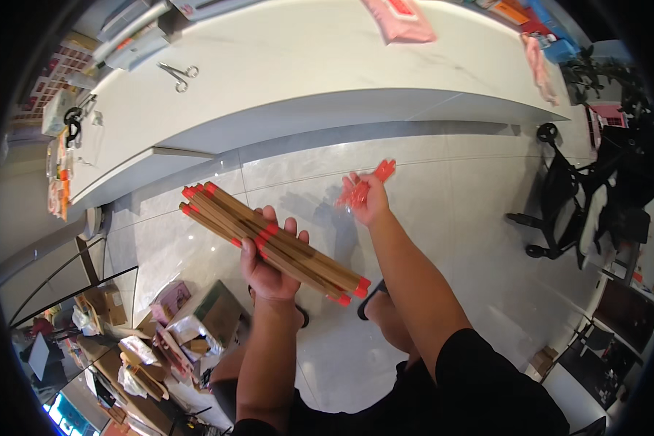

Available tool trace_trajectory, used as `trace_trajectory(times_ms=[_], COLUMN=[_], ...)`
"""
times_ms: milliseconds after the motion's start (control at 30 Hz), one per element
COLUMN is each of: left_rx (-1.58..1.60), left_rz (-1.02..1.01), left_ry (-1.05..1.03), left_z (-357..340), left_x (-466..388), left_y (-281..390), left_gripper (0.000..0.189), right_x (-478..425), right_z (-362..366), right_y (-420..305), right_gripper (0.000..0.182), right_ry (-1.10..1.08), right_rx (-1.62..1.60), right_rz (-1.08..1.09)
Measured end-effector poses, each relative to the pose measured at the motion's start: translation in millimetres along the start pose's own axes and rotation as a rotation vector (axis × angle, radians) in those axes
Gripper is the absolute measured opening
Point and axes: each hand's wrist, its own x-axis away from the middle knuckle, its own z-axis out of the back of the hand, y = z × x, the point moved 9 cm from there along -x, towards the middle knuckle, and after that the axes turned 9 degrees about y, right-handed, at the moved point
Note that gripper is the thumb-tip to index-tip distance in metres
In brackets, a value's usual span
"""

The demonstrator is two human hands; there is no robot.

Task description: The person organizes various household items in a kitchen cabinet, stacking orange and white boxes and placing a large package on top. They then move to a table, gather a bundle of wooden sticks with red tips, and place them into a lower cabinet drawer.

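Note:
My left hand grips a bundle of long, thin brown sticks from below. The sticks have red ends and red bands around their middle, and they slant from upper left to lower right above the floor. To the right, my right hand is raised and closed around small, shiny red pieces. Some of the red stuff sticks out past the thumb side and is blurred, so its exact kind is unclear. The two hands are apart.
Metal scissors and a pink bag lie on the long white counter ahead. A black wheeled frame stands at the right on the tiled floor. Cardboard boxes are piled at lower left.

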Motion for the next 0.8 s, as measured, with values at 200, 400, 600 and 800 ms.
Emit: trace_trajectory(times_ms=[200, 400, 600, 800], left_rx=[0.042, -0.002, -0.020, -0.003], left_rz=[-0.043, -0.127, -0.195, -0.221], left_ry=[-0.024, -0.026, -0.013, -0.185], left_z=[130.3, 163.1, 155.3, 115.0], left_x=[-74.3, -102.6, -78.0, -58.8], left_y=[-30.2, -25.2, -19.0, -1.9], left_gripper=[0.054, 0.058, 0.058, 0.060], right_x=[-186.0, -211.8, -193.3, -165.7], right_z=[-35.0, -76.7, -73.8, -77.2], right_y=[-41.0, -43.1, -44.1, -38.8], right_gripper=[0.026, 0.039, 0.040, 0.032], right_ry=[-0.238, -0.476, -0.513, -0.531], right_rx=[-0.082, -0.354, -0.291, -0.312], right_rz=[0.084, 0.093, 0.096, 0.122])
